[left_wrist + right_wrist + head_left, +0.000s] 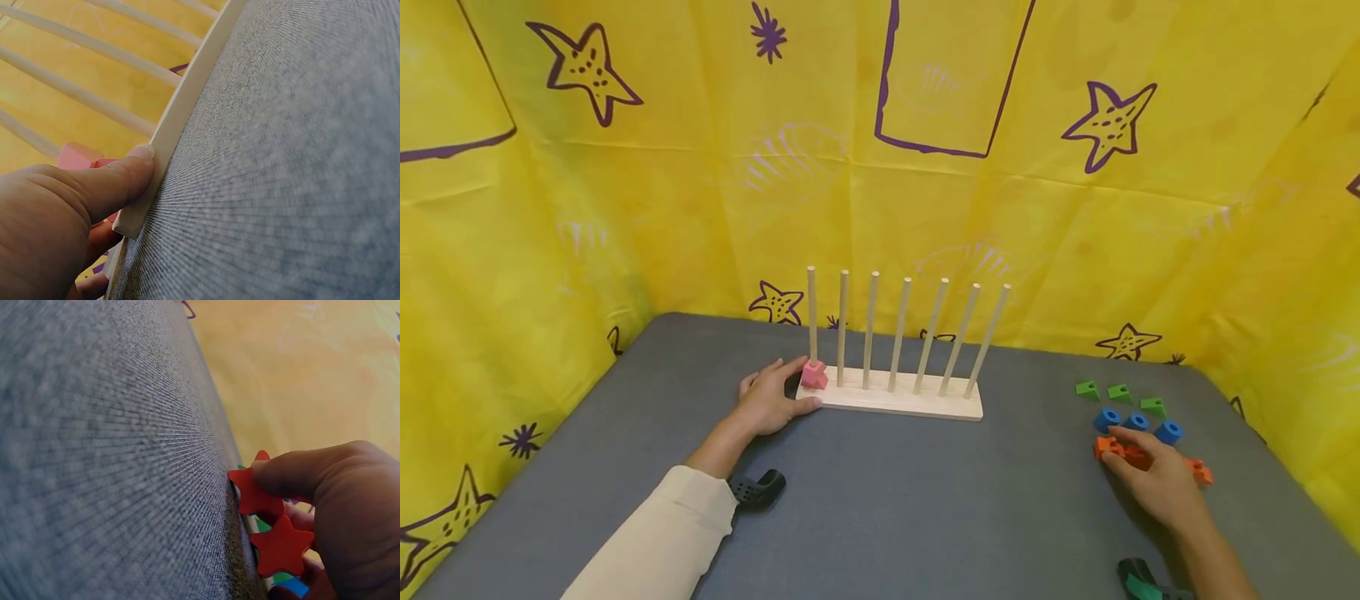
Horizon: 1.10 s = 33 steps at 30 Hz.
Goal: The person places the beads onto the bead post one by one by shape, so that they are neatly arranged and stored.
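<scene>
Fingers of the person's left hand grip the nine o'clock end of a wooden base, thumb pressed to its front edge. Just beside them I see a pink block around the foot of the outermost of seven upright pegs. Over toward four o'clock from the base, well apart from it, the right hand pinches an orange star, thumb on its face; a second star sits just beside that one. How the remaining right fingers lie, I can't fully tell. At twelve o'clock from that hand stand three blue cylinders, with three green wedges beyond, all on the grey tabletop. Yellow cloth hangs behind.
</scene>
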### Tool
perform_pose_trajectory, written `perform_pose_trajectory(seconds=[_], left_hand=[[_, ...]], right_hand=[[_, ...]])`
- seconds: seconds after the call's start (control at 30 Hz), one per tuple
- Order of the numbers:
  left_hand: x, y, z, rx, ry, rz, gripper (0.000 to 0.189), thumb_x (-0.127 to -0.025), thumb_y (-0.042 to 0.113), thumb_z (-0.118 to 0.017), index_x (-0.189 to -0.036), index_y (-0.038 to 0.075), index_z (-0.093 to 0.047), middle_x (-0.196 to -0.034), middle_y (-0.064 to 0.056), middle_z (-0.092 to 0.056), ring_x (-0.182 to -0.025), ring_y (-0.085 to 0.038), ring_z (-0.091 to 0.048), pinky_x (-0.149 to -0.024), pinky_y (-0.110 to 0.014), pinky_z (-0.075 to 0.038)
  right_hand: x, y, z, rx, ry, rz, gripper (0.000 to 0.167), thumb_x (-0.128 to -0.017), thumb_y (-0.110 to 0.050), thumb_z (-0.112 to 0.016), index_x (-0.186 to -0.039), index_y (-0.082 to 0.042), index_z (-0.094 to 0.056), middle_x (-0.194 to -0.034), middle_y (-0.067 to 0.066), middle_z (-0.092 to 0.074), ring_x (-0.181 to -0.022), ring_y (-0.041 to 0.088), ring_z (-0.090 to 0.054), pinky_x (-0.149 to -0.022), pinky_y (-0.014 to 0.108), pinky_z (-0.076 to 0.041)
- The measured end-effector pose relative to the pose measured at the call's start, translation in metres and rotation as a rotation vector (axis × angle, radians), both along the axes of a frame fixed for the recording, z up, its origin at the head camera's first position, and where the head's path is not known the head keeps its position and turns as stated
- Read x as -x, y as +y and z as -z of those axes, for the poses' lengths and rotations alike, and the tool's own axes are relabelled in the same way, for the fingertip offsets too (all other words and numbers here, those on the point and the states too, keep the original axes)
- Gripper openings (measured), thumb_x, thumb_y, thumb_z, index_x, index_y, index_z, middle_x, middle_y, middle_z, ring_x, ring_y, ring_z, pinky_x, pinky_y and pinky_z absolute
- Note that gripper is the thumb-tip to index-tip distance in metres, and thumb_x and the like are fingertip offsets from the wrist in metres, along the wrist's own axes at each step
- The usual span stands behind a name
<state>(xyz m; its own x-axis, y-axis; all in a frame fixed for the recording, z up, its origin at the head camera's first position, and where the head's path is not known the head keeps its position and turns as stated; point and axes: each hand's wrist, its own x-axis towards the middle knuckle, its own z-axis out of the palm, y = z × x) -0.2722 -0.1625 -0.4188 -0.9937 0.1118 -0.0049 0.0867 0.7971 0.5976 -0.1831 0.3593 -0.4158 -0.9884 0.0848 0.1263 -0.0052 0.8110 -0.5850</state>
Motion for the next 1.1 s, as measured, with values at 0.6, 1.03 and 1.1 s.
perform_pose_trajectory(seconds=[0.6, 1.03, 1.1], left_hand=[[0.004, 0.001, -0.002, 0.014, -0.002, 0.012, 0.083, -0.082, 0.040, -0.076, -0.148, 0.007, -0.038, -0.144, -0.025, -0.040, -0.138, -0.044, -0.021, -0.105, -0.060, -0.004], [0.000, 0.000, 0.000, -0.004, 0.001, 0.002, 0.082, -0.082, 0.039, -0.076, -0.148, 0.007, -0.039, -0.144, -0.025, -0.041, -0.138, -0.043, -0.021, -0.106, -0.059, -0.003], [-0.002, -0.001, 0.002, -0.007, 0.002, 0.000, 0.083, -0.082, 0.039, -0.077, -0.148, 0.007, -0.039, -0.143, -0.025, -0.042, -0.138, -0.043, -0.021, -0.106, -0.059, -0.003]], right_hand=[[-0.005, -0.011, -0.016, 0.120, 0.231, 0.097, 0.042, -0.091, -0.025, -0.069, -0.123, 0.002, -0.062, -0.097, -0.003, -0.065, -0.065, -0.001, -0.061, -0.052, 0.021, -0.049], [-0.010, -0.030, -0.048, 0.170, 0.262, 0.071, 0.047, -0.092, -0.028, -0.068, -0.127, 0.001, -0.060, -0.090, -0.019, -0.061, -0.076, -0.005, -0.057, -0.058, 0.017, -0.048], [-0.012, -0.034, -0.053, 0.192, 0.256, 0.056, 0.046, -0.091, -0.028, -0.069, -0.128, -0.001, -0.060, -0.091, -0.017, -0.063, -0.079, -0.004, -0.057, -0.062, 0.015, -0.047]])
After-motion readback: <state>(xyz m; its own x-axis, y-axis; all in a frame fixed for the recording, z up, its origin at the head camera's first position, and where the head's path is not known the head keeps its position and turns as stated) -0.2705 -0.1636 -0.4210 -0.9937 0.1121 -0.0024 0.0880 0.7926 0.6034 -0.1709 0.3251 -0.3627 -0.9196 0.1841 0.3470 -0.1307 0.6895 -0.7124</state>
